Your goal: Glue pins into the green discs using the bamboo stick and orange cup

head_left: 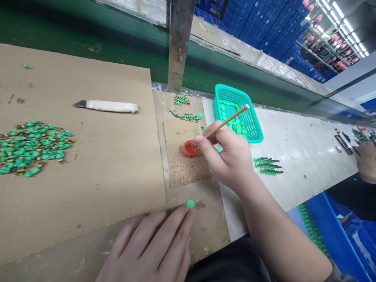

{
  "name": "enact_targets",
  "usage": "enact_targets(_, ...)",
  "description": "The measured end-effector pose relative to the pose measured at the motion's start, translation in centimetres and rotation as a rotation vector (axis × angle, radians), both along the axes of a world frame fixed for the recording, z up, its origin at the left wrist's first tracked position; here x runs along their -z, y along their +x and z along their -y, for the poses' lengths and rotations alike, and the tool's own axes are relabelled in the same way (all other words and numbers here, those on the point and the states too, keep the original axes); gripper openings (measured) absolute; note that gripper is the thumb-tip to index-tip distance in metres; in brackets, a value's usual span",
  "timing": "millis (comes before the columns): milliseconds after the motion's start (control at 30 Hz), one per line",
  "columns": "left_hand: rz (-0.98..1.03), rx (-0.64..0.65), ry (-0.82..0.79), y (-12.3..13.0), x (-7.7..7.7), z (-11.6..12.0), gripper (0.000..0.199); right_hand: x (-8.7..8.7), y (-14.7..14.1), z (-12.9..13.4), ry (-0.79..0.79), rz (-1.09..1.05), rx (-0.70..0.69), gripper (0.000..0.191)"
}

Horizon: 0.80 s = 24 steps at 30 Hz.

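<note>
My right hand (226,152) pinches a thin wooden stick (227,121) with its lower tip in a small red cup (190,148). What fills the cup looks reddish. The cup stands on a cardboard piece (179,129) strewn with gold-coloured specks. Lower down, my left hand (155,243) has its fingers together, the fingertips pressed at the near edge of a round green disc (190,203) on the cardboard surface; its thumb is hidden. Just past my right hand sits a teal basket (257,127) holding many green discs (236,126).
On the left cardboard lie a knife with a wrapped white handle (111,106) and a pile of green pieces (35,145). Small green-and-gold clusters (189,117) lie behind the cup. Rows of green pieces (268,166) lie right. Another person's hand (367,160) is at far right. A metal post (178,51) rises behind.
</note>
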State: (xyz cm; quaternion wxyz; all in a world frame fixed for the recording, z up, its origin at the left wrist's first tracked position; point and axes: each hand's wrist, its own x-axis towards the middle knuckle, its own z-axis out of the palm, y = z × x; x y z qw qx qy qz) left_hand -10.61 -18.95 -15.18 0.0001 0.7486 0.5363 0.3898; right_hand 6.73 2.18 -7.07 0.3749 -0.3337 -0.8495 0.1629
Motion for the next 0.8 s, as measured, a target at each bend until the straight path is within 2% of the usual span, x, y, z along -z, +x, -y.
enact_targets(233, -0.113, 0.045, -0.007, -0.5, -1.2, -0.3, 0.038, -0.8, 0.6, 1.2, 0.031, -0.073, 0.029, 0.023)
enact_targets(367, -0.18, 0.074, -0.012, -0.7, -1.8, -0.4, 0.038, -0.9, 1.8, 3.8, -0.013, -0.125, 0.039, 0.023)
enact_targets(500, -0.225, 0.096, -0.034, -0.8, -1.8, 0.0, 0.041, 0.7, 3.3, 8.6, -0.182, -0.205, -0.008, 0.012)
enact_targets(600, -0.23, 0.088, -0.052, -0.7, -1.7, 0.2, 0.043, 2.4, 3.9, 11.4, -0.215, -0.221, -0.059, 0.011)
enact_targets(700, -0.22, 0.079, -0.074, -0.6, -1.9, 0.2, 0.04, 3.4, 3.9, 12.2, -0.148, -0.216, -0.09, 0.01)
enact_targets(800, -0.227, 0.092, -0.073, -0.6, -2.2, 0.1, 0.036, 3.6, 3.6, 11.7, -0.12, -0.199, -0.104, 0.011)
